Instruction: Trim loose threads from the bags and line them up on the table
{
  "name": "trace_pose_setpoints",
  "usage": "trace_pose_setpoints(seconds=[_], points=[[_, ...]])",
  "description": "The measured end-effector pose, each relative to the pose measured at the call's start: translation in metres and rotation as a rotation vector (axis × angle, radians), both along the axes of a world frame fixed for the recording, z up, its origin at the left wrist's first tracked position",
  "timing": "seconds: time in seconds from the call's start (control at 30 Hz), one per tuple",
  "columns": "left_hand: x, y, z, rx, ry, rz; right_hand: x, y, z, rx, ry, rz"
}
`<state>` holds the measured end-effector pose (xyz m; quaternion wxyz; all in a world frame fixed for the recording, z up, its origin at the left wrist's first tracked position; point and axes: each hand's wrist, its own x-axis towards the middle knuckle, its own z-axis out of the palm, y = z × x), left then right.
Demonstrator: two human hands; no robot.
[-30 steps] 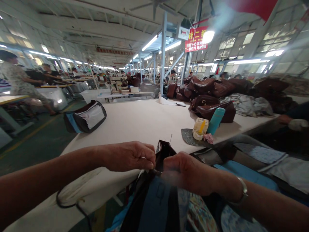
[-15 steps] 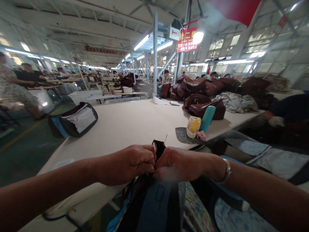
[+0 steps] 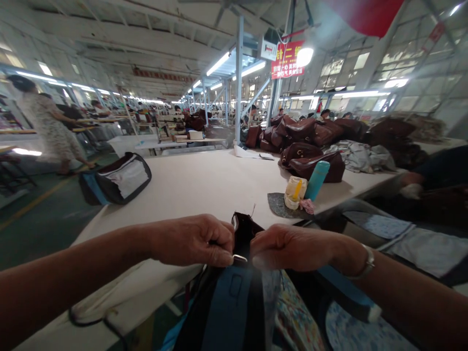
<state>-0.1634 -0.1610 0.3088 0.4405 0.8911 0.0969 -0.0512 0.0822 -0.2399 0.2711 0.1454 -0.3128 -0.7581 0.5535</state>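
Note:
In front of me is a black and blue bag (image 3: pixel 228 307), with its dark upper end (image 3: pixel 245 229) rising beyond my hands over the table edge. My left hand (image 3: pixel 204 241) is closed, thumb and fingers pinching a small silver metal loop (image 3: pixel 240 258) at the top of the blue strip. Just to the right of the loop, my right hand (image 3: pixel 281 247) is closed with curled fingers against the bag's dark edge. What its fingertips hold, if anything, is hidden. A bracelet sits on the right wrist.
A pale table (image 3: pixel 190 185) spreads ahead. On it stand another blue-black bag (image 3: pixel 124 178), a glue pot (image 3: pixel 294 192) on a grey pad (image 3: pixel 280 204), a teal bottle (image 3: pixel 317 180) and piled brown bags (image 3: pixel 310 156). A person (image 3: pixel 47 122) is at far left; unfinished bag pieces (image 3: pixel 424 243) lie right.
My right hand has shifted right, away from my left, exposing the metal loop between them. The person at far left has come further into view, and the view has turned slightly left.

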Motion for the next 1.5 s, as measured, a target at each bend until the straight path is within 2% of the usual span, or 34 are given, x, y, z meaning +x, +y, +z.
trace_pose_setpoints(seconds=[0.07,0.23,0.4,0.53,0.7,0.87,0.97,1.1,1.23,1.3,1.37,1.4,1.43,1.5], points=[[0.0,-0.003,-0.001,0.018,-0.033,0.014,-0.005,-0.002,-0.003,0.041,-0.019,0.005],[-0.004,-0.008,-0.004,0.061,-0.131,-0.01,-0.012,-0.011,-0.009,0.235,-0.049,-0.103],[-0.01,-0.005,-0.006,-0.026,-0.166,0.024,0.007,-0.009,-0.009,0.151,0.024,-0.145],[-0.017,-0.003,-0.005,-0.072,-0.143,0.042,0.02,-0.002,-0.009,0.167,-0.028,-0.111],[-0.022,-0.003,0.0,-0.125,-0.064,0.094,0.015,0.002,-0.008,0.151,-0.031,-0.06],[-0.023,-0.004,0.0,-0.057,-0.081,0.05,0.0,0.0,-0.009,0.158,0.003,-0.07],[-0.024,-0.006,-0.002,0.047,-0.098,0.027,-0.009,-0.008,-0.012,0.304,0.029,-0.111],[-0.027,-0.007,0.001,0.227,-0.124,0.023,-0.016,-0.024,-0.005,0.666,0.037,-0.19],[-0.028,0.004,0.024,0.435,-0.18,0.022,-0.023,-0.032,0.018,1.096,-0.145,-0.351],[-0.027,0.015,0.039,0.627,-0.216,-0.018,-0.031,-0.025,0.023,1.286,-0.3,-0.409],[-0.027,0.033,0.047,0.854,-0.208,-0.06,-0.044,-0.007,0.015,1.401,-0.425,-0.465],[-0.027,0.044,0.046,0.956,-0.181,-0.067,-0.051,0.005,0.006,1.424,-0.468,-0.494],[-0.029,0.057,0.041,1.032,-0.145,-0.057,-0.059,0.018,-0.006,1.421,-0.505,-0.521],[-0.036,0.085,0.02,1.117,-0.068,0.005,-0.072,0.043,-0.036,1.336,-0.593,-0.559]])
